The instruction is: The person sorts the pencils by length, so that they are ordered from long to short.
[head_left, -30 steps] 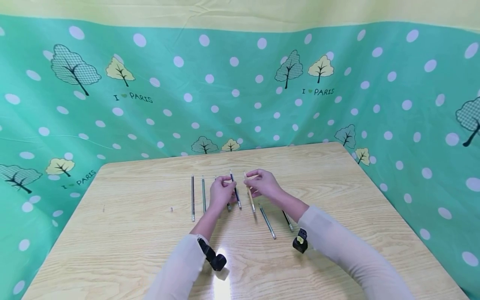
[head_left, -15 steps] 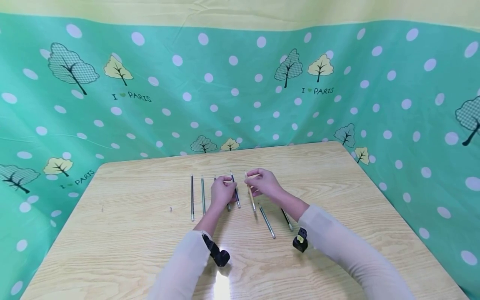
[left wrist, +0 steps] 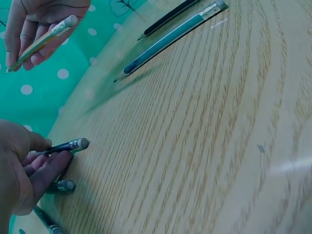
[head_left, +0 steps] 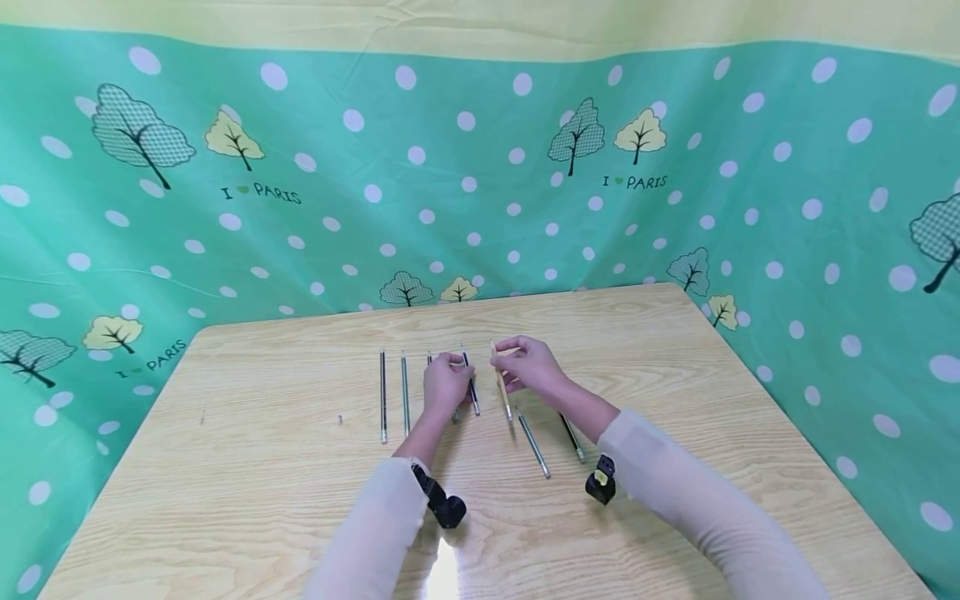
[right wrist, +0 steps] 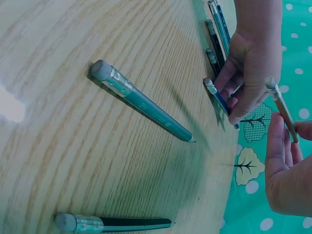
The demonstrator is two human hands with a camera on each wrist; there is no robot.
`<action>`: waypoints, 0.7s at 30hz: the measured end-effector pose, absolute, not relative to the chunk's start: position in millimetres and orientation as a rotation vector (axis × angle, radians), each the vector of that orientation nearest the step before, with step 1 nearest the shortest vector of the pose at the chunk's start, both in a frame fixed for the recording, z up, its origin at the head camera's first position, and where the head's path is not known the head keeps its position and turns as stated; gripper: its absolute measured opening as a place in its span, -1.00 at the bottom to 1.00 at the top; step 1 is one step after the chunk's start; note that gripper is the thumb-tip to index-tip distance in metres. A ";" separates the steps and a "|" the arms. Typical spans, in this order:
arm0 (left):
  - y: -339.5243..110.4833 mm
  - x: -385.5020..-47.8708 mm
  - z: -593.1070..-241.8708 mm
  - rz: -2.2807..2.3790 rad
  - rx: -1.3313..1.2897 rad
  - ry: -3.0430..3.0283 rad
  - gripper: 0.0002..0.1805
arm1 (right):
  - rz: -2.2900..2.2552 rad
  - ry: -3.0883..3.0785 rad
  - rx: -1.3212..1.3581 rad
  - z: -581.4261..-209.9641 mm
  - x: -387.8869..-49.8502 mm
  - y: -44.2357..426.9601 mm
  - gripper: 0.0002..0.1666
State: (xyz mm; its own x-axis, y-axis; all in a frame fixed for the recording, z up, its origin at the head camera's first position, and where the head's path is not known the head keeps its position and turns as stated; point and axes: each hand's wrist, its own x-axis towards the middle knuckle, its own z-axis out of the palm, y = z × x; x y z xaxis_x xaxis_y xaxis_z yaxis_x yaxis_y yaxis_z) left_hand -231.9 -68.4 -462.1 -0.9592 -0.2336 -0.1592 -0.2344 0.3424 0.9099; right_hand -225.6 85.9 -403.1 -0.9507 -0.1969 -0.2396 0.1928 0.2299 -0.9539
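My left hand (head_left: 445,387) pinches a dark blue pencil (head_left: 473,394) between thumb and fingers, near the middle of the table. Its eraser end points toward me. To the right of it, my right hand (head_left: 536,367) holds a yellow pencil (head_left: 503,394) above the tabletop, tilted with the eraser end nearer me. The right wrist view shows this yellow pencil (right wrist: 284,109) between thumb and fingertips. Another dark pencil (head_left: 430,358) lies partly hidden beneath my left hand. Left of that are a teal pencil (head_left: 406,387) and a black pencil (head_left: 383,396), side by side.
On the wooden table (head_left: 262,467), a green pencil (head_left: 533,446) lies slantwise in front of my right hand. A black pencil (head_left: 572,437) lies partly under the right forearm. A tiny scrap (head_left: 340,419) lies at left. Green dotted cloth (head_left: 337,167) hangs behind the table.
My left forearm has shifted slightly right, and the head view has moved a little. Both hands keep the same pencils in nearly the same places.
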 end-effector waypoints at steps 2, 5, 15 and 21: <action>-67.9 -232.4 -462.1 1.718 -0.450 2.591 -0.65 | -1.778 2.196 -0.003 -403.1 -225.9 86.4 -0.60; -67.5 -232.5 -461.6 1.675 -0.444 2.623 -0.67 | -1.778 2.200 0.002 -403.0 -226.0 86.5 -0.62; -67.9 -231.7 -461.3 1.567 -0.415 2.712 -0.74 | -1.777 2.229 0.025 -401.7 -226.8 87.7 -0.63; -69.1 -231.6 -460.7 1.534 -0.411 2.718 -0.75 | -1.788 2.195 0.017 -397.6 -226.6 89.7 -0.59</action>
